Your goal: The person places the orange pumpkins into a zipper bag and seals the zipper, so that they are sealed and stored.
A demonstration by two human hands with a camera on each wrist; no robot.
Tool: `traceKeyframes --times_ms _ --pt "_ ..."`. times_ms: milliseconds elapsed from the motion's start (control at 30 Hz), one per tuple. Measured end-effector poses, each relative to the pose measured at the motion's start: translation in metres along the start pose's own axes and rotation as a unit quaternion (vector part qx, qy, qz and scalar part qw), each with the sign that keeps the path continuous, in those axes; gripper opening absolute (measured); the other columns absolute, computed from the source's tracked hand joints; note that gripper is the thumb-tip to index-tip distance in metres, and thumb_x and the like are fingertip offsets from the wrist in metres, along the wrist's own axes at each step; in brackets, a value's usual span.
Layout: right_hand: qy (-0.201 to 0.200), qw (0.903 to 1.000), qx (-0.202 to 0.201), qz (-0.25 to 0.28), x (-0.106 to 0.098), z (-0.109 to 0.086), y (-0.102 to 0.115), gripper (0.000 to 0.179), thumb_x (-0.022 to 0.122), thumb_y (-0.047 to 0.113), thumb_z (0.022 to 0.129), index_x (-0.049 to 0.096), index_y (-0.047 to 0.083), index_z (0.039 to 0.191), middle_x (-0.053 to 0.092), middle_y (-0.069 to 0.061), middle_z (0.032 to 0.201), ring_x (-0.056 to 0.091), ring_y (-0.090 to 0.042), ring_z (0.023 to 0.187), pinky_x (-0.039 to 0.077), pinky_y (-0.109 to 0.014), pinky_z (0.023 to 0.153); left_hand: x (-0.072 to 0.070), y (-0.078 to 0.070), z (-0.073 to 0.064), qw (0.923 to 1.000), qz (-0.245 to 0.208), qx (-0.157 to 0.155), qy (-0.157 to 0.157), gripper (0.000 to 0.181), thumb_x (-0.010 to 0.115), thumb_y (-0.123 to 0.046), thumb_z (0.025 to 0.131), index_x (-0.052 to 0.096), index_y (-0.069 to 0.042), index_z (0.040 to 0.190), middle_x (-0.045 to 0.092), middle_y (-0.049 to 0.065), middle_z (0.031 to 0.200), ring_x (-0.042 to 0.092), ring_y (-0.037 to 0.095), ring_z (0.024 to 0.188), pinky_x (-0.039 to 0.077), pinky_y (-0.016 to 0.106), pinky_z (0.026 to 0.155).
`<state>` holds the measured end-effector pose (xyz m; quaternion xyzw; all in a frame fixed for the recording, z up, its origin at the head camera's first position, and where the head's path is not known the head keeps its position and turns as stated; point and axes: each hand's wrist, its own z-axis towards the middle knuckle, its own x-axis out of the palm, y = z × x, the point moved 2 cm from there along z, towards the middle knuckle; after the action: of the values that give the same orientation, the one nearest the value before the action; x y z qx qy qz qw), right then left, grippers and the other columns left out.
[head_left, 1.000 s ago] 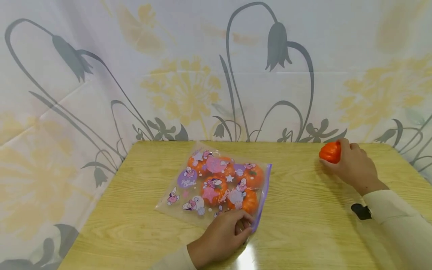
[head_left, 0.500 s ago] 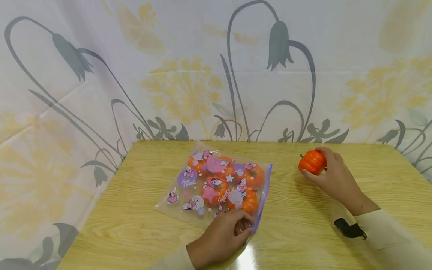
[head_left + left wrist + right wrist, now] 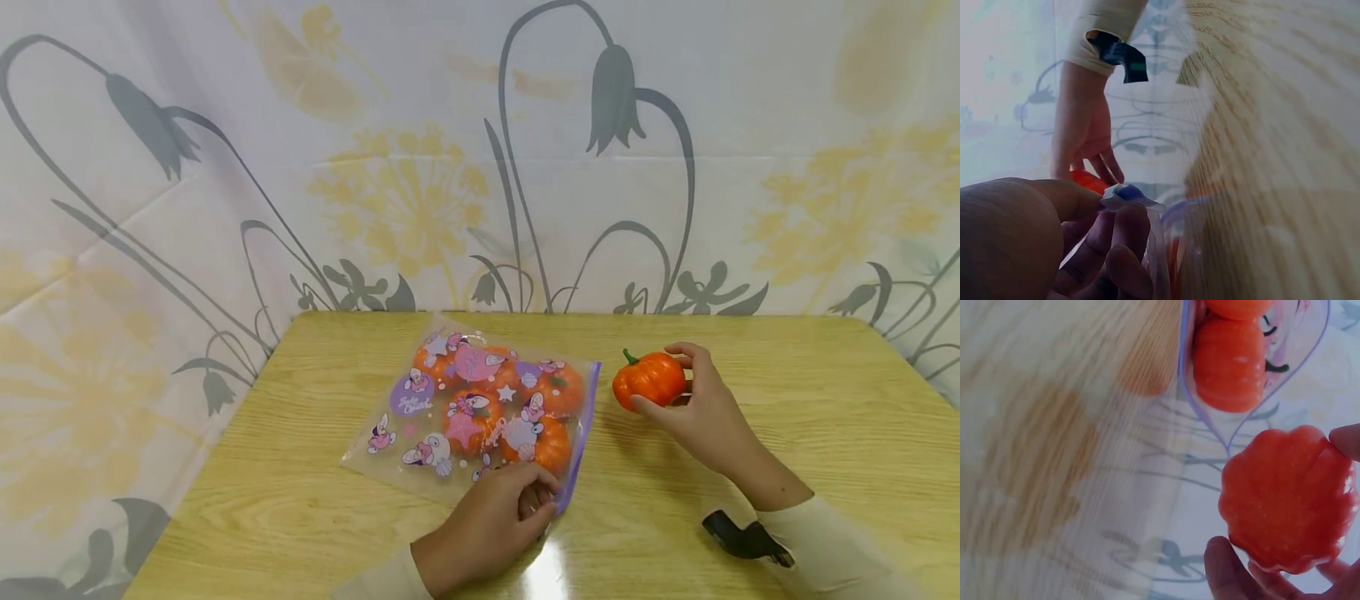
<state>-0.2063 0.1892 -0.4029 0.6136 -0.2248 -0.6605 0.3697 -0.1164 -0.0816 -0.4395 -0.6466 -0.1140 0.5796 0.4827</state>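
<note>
My right hand (image 3: 705,417) grips a small orange pumpkin (image 3: 649,380) with a green stem, held to the right of the bag. In the right wrist view the ribbed underside of that pumpkin (image 3: 1288,500) faces the camera, fingers and thumb round its edge. A clear printed zip bag (image 3: 408,429) lies on the table with several orange pumpkins (image 3: 553,446) inside. Its purple zip edge (image 3: 588,417) faces right; the right wrist view shows the mouth parted. My left hand (image 3: 498,521) pinches the bag's near corner, where the left wrist view shows the zip end (image 3: 1124,195) between thumb and finger.
The wood-grain table (image 3: 300,517) runs back to a white curtain (image 3: 420,100) printed with grey and yellow flowers. A black strap-like piece (image 3: 742,537) hangs at my right sleeve (image 3: 825,550).
My right hand has carried the pumpkin leftward and a little nearer, from the far right of the table toward the bag's mouth. The left hand keeps its place on the bag.
</note>
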Motion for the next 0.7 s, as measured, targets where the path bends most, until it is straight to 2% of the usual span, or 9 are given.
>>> traceKeyframes --times_ms 100,200,433,700 --pt "0.005 0.9997 -0.022 -0.007 0.004 -0.003 0.004 0.078 0.074 0.029 0.090 0.031 0.005 0.150 0.046 -0.025 0.134 0.055 -0.027 0.093 0.052 -0.021 0.068 0.001 0.000 0.000 1.0000 -0.004 0.002 -0.003 0.011 0.067 -0.016 0.096 0.066 -0.015 0.106 0.064 -0.011 0.088 0.052 -0.008 0.073 0.048 0.011 0.068" --pt "0.015 0.9995 -0.025 -0.008 0.006 -0.006 0.004 0.074 0.073 0.028 0.091 0.035 0.004 0.148 0.047 -0.024 0.135 0.054 -0.025 0.091 0.052 -0.021 0.067 0.001 0.000 0.001 1.0000 -0.005 0.002 -0.003 0.011 0.067 -0.015 0.096 0.066 -0.015 0.106 0.064 -0.011 0.088 0.052 -0.008 0.073 0.049 0.011 0.068" --pt "0.038 0.9991 -0.007 0.019 0.012 -0.008 0.001 0.073 0.076 0.025 0.088 0.029 0.002 0.139 0.042 -0.025 0.134 0.060 -0.034 0.099 0.054 -0.023 0.075 -0.001 0.000 0.000 0.9999 -0.008 -0.008 0.000 0.011 0.067 -0.015 0.095 0.066 -0.015 0.107 0.064 -0.011 0.089 0.052 -0.008 0.074 0.049 0.012 0.069" --pt "0.039 0.9988 -0.028 -0.004 0.015 -0.008 -0.003 0.072 0.079 0.025 0.084 0.032 0.002 0.133 0.052 -0.020 0.124 0.056 -0.025 0.093 0.050 -0.022 0.070 -0.002 -0.001 0.000 0.9999 -0.012 0.002 -0.006 0.011 0.066 -0.014 0.096 0.066 -0.014 0.107 0.064 -0.011 0.088 0.053 -0.008 0.075 0.050 0.012 0.068"
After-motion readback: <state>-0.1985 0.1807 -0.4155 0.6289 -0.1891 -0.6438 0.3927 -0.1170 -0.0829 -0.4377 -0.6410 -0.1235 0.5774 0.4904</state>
